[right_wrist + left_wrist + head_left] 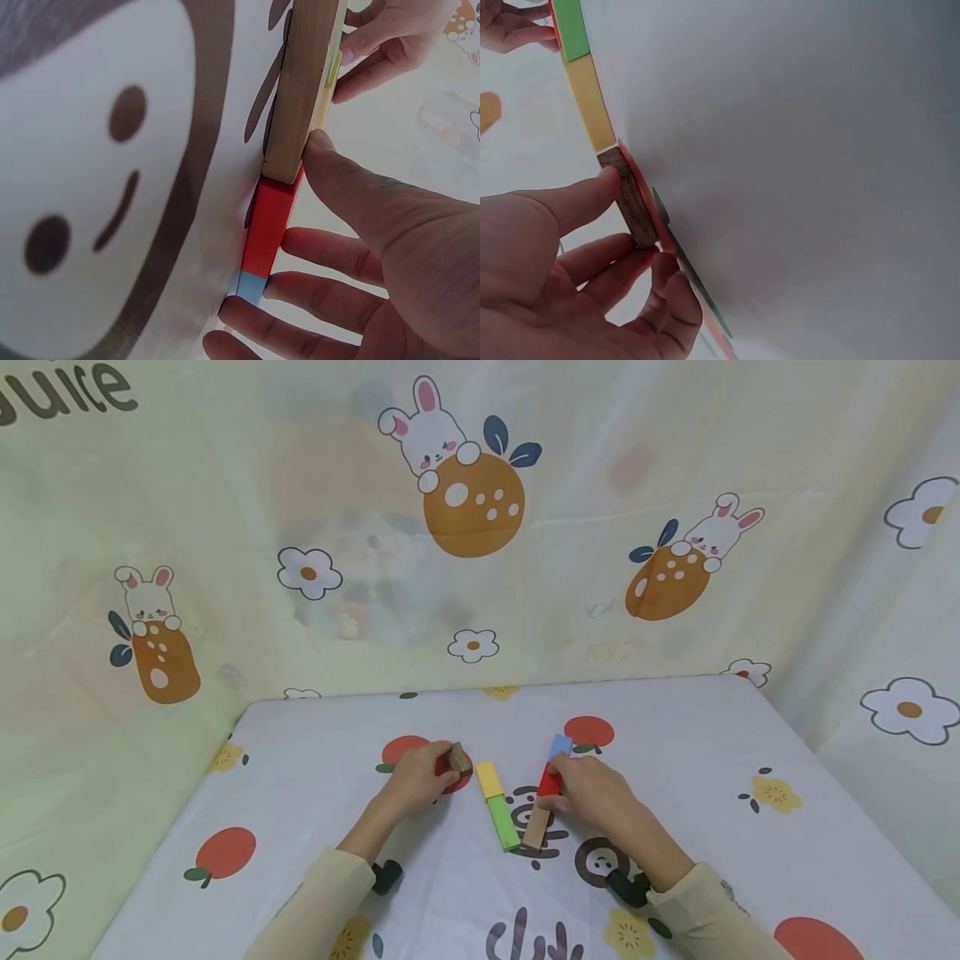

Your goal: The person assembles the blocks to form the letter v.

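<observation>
My left hand [416, 777] pinches a dark brown wooden block [634, 199] between thumb and fingers, close to the table and near the far end of a yellow block [490, 778]. The yellow block lies in line with a green block [504, 824]. My right hand [600, 792] reaches over a second row, its fingers fairly straight and touching the red block [271, 217]. In this row a blue block [559, 745] lies at the far end and a light wooden block [536, 828] at the near end. The thumb rests by the joint between red and light wood.
A white tablecloth [675, 827] printed with fruit, flowers and lettering covers the table. Behind it hangs a pale curtain [570, 635] with rabbits and flowers. The two rows nearly meet at their near ends and spread apart farther away.
</observation>
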Available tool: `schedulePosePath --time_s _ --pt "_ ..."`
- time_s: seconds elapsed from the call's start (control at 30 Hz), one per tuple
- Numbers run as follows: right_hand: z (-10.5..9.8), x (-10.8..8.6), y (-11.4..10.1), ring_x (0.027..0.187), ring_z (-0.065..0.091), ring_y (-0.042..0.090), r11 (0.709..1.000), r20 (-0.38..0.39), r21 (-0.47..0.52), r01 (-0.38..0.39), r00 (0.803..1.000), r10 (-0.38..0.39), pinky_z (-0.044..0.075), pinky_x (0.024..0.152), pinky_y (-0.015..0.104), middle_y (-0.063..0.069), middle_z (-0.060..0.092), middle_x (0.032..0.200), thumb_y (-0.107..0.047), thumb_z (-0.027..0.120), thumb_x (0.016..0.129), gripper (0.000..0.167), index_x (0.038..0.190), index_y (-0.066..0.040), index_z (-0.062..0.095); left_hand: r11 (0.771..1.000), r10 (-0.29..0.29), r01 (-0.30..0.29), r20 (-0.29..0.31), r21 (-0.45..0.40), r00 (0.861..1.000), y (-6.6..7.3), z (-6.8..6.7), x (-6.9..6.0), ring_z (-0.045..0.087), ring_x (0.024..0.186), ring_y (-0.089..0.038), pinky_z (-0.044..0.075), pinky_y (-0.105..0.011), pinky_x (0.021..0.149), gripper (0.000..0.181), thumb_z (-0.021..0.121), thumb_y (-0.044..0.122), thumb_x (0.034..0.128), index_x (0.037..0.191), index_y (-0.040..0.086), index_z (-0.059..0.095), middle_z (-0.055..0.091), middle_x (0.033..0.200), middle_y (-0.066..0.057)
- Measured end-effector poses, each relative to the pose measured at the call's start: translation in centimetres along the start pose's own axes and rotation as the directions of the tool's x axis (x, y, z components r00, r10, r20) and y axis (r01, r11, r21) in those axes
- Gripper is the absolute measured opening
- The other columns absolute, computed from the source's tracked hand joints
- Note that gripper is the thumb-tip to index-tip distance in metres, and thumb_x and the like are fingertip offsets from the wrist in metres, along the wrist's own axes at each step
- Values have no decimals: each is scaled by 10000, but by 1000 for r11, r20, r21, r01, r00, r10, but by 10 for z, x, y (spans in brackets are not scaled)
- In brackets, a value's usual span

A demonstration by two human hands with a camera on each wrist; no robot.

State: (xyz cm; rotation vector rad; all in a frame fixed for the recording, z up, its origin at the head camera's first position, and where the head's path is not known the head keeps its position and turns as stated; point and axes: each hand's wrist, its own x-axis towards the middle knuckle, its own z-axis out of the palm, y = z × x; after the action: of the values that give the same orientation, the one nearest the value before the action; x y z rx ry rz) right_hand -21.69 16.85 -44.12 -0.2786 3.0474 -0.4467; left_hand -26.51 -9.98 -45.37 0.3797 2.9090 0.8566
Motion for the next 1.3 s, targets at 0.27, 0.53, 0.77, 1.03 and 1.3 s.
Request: schedulePosePath --time_s 0.27,0.53,0.77,1.03,1.3 --pt "0 2 0 786 577 183 1000 2 9 -7 1000 7 545 654 280 55 702 911 -387 924 809 525 1158 -71 692 999 -1 1 8 33 1000 1 2 3 571 1417 -361 517 -529 1160 558 724 191 1006 1514 29 558 627 1515 -152" --pt "2 3 1 789 579 181 1000 1 10 -2 1000 2 544 651 273 53 704 910 -386 924 809 525 1158 -69 692 999 -40 40 12 21 999 -3 3 5 556 1436 -365 521 -543 1152 609 698 246 1028 1565 41 498 591 1554 -159" --pt "0 2 1 796 584 189 1000 2 7 -7 1000 6 562 668 284 59 712 927 -395 924 806 540 1171 -68 696 999 -52 51 -73 -17 996 -4 0 3 658 1274 -319 600 -505 1039 498 722 246 1013 1452 31 628 710 1381 -160" --pt "0 2 0 800 582 186 1000 10 9 -14 1000 14 568 667 284 61 707 923 -386 925 807 529 1158 -68 689 1000 -29 29 -84 1 996 -3 -1 3 683 1202 -306 609 -493 1000 440 749 247 992 1379 46 693 744 1323 -145" --pt "-1 1 -2 796 580 181 1000 17 12 -16 1000 16 557 662 270 52 690 897 -377 925 809 504 1132 -74 684 1000 -22 21 -71 -14 997 -3 0 5 677 1225 -312 599 -498 1016 447 744 240 996 1385 27 686 737 1341 -153"
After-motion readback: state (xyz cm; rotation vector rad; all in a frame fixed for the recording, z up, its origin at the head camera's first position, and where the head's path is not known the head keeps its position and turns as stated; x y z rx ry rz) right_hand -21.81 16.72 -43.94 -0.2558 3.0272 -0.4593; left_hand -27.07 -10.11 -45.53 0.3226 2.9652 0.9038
